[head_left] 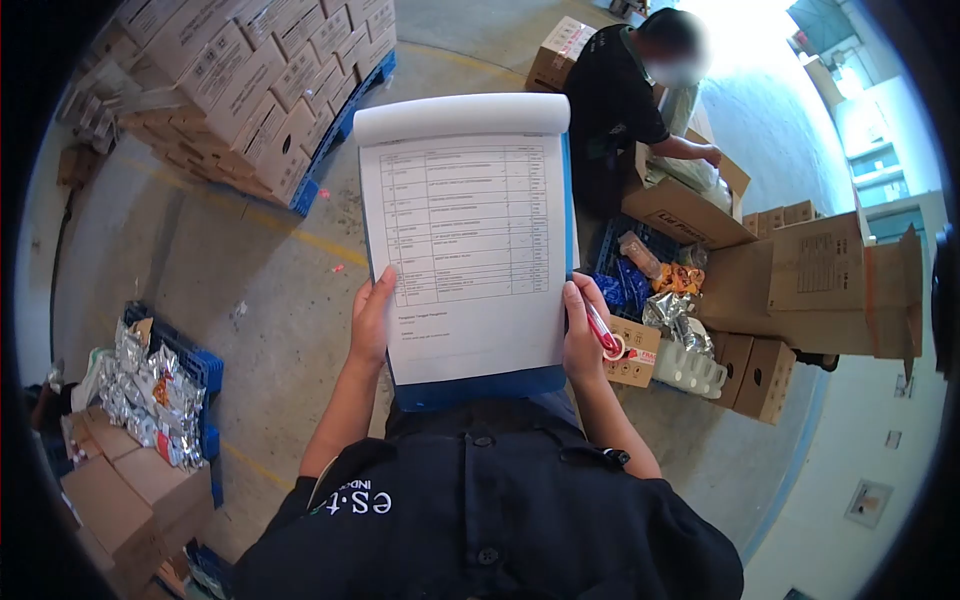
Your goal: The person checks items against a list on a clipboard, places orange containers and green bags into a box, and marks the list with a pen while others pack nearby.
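Observation:
A blue clipboard [480, 388] is held up in front of my chest, with a printed sheet [470, 330] facing me. The sheet carries a table of rows, and its upper pages are folded back over the top edge [460, 115]. My left hand [374, 312] grips the clipboard's left side, thumb on the paper. On the opposite side my right hand [583, 325] clasps the board's edge, thumb on top. A red pen [600, 327] also sits in my right hand, with a small white ring [614, 347] by its lower end.
Stacked cartons [270, 80] stand on a blue pallet at the upper left. At left, silver pouches [150, 390] lie near brown boxes [150, 480]. At right, a person [605, 100] reaches into an open carton [690, 215] beside packets, white jugs [690, 370] and more boxes.

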`<action>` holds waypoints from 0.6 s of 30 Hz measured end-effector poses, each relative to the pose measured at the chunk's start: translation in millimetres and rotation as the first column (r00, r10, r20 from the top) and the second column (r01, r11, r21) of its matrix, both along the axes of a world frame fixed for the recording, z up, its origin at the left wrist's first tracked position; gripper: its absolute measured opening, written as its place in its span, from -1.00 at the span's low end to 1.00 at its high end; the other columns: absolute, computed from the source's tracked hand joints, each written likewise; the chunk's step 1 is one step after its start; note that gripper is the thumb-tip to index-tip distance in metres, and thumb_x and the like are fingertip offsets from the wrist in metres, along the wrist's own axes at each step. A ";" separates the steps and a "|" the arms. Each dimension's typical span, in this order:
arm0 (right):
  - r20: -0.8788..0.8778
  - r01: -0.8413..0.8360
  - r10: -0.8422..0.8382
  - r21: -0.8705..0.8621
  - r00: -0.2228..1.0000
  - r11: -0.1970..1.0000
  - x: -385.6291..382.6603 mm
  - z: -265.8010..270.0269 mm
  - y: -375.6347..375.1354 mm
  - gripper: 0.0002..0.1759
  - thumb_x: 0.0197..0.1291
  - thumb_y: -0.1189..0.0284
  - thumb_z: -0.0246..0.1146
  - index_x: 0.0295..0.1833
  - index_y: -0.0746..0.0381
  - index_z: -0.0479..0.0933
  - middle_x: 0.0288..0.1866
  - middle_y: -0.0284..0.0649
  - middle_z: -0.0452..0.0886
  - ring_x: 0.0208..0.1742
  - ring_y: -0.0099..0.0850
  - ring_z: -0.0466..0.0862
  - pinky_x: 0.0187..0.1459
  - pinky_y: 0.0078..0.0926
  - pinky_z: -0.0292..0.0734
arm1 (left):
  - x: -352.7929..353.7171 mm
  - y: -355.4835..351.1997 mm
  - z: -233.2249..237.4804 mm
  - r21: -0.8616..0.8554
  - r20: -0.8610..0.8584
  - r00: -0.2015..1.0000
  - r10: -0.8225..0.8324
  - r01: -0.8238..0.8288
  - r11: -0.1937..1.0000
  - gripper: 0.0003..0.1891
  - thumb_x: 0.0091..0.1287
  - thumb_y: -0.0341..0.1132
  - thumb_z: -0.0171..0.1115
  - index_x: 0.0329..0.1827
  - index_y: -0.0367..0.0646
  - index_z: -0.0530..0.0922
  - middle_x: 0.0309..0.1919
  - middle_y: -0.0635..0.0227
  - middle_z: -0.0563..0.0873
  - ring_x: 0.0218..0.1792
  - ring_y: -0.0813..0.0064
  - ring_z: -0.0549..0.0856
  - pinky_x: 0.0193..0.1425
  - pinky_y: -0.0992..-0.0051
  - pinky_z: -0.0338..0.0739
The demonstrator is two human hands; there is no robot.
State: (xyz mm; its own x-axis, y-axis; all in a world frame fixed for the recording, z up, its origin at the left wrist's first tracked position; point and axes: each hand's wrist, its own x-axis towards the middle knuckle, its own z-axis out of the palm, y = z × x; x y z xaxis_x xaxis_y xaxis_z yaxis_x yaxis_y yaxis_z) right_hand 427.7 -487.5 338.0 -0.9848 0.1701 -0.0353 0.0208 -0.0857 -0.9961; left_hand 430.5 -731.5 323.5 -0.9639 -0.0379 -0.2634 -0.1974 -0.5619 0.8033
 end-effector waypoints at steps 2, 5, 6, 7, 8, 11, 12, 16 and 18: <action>0.012 -0.002 0.001 0.064 1.000 0.998 -2.3 -0.8 -3.1 -0.79 0.26 0.37 0.01 -0.17 0.31 0.41 -0.32 -0.39 0.49 -0.26 -0.67 0.39 -0.18 -0.74 0.28 | -4.8 -3.3 -4.4 0.021 -0.005 1.000 -0.010 0.010 1.000 -0.58 0.32 -0.17 -0.06 0.03 -0.41 0.38 -0.12 0.11 0.58 -0.15 0.42 0.60 -0.05 0.54 0.48; 0.035 -0.001 -0.003 0.120 0.999 0.993 -4.2 6.1 -7.0 -0.80 0.26 0.40 0.01 -0.19 0.34 0.40 -0.35 -0.39 0.46 -0.30 -0.70 0.38 -0.24 -0.74 0.30 | -8.6 -4.9 -13.9 0.101 -0.020 1.000 0.006 -0.004 0.995 -0.62 0.33 -0.21 -0.05 0.01 -0.39 0.40 -0.11 0.16 0.58 -0.14 0.48 0.59 -0.03 0.57 0.44; 0.000 0.016 -0.016 0.141 1.000 0.990 -5.4 8.9 -10.6 -0.81 0.26 0.41 0.02 -0.21 0.34 0.40 -0.36 -0.39 0.44 -0.31 -0.69 0.37 -0.26 -0.74 0.29 | -10.9 -6.0 -17.5 0.122 -0.005 1.000 0.008 -0.007 0.993 -0.62 0.33 -0.21 -0.04 0.01 -0.39 0.40 -0.11 0.16 0.58 -0.13 0.47 0.59 -0.03 0.57 0.44; -0.008 0.036 -0.036 0.156 0.999 0.987 -6.5 8.9 -11.1 -0.81 0.26 0.41 0.02 -0.21 0.34 0.40 -0.36 -0.39 0.44 -0.31 -0.69 0.37 -0.26 -0.74 0.29 | -12.6 -6.6 -20.6 0.140 0.009 1.000 0.011 -0.012 0.990 -0.61 0.32 -0.21 -0.03 0.02 -0.39 0.39 -0.11 0.16 0.58 -0.12 0.47 0.59 -0.02 0.56 0.44; -0.015 0.013 -0.010 0.179 1.000 0.984 -8.3 6.4 -10.8 -0.81 0.26 0.41 0.02 -0.21 0.34 0.39 -0.36 -0.39 0.44 -0.31 -0.69 0.37 -0.27 -0.74 0.29 | -14.1 -7.0 -23.0 0.153 0.000 1.000 -0.006 0.006 0.988 -0.61 0.32 -0.21 -0.03 0.02 -0.39 0.39 -0.11 0.16 0.58 -0.12 0.47 0.59 -0.02 0.56 0.44; -0.013 -0.032 0.035 0.210 0.999 0.977 -13.9 1.8 -12.4 -0.81 0.25 0.42 0.02 -0.20 0.35 0.39 -0.36 -0.37 0.43 -0.30 -0.67 0.37 -0.25 -0.73 0.30 | -15.0 -10.2 -32.9 0.149 0.025 0.999 0.023 -0.027 0.988 -0.60 0.31 -0.20 -0.02 0.02 -0.40 0.39 -0.12 0.14 0.58 -0.13 0.44 0.59 -0.03 0.56 0.45; -0.028 -0.031 0.039 0.239 0.999 0.971 -15.7 1.2 -15.1 -0.81 0.25 0.42 0.02 -0.19 0.36 0.39 -0.36 -0.37 0.43 -0.29 -0.67 0.37 -0.24 -0.73 0.30 | -15.3 -11.6 -39.7 0.142 0.045 0.997 0.062 -0.068 0.988 -0.58 0.32 -0.20 -0.04 0.05 -0.41 0.37 -0.08 0.11 0.56 -0.11 0.39 0.59 -0.03 0.51 0.47; -0.064 -0.064 0.082 0.240 0.995 0.969 -24.6 -2.8 -24.1 -0.81 0.25 0.45 0.02 -0.15 0.37 0.37 -0.35 -0.37 0.41 -0.28 -0.67 0.37 -0.23 -0.75 0.30 | -16.5 -21.2 -45.8 0.152 0.067 0.993 0.100 -0.109 0.982 -0.56 0.32 -0.20 -0.08 0.09 -0.42 0.33 -0.04 0.07 0.54 -0.07 0.30 0.58 -0.02 0.45 0.49; -0.062 -0.136 0.150 0.187 0.987 0.973 -30.7 -5.7 -26.4 -0.82 0.25 0.46 0.02 -0.15 0.37 0.36 -0.36 -0.36 0.41 -0.29 -0.67 0.37 -0.24 -0.75 0.30 | -17.7 -29.6 -49.9 0.145 0.062 0.993 0.099 -0.107 0.984 -0.56 0.33 -0.20 -0.09 0.10 -0.41 0.33 -0.03 0.07 0.54 -0.07 0.30 0.58 -0.01 0.44 0.49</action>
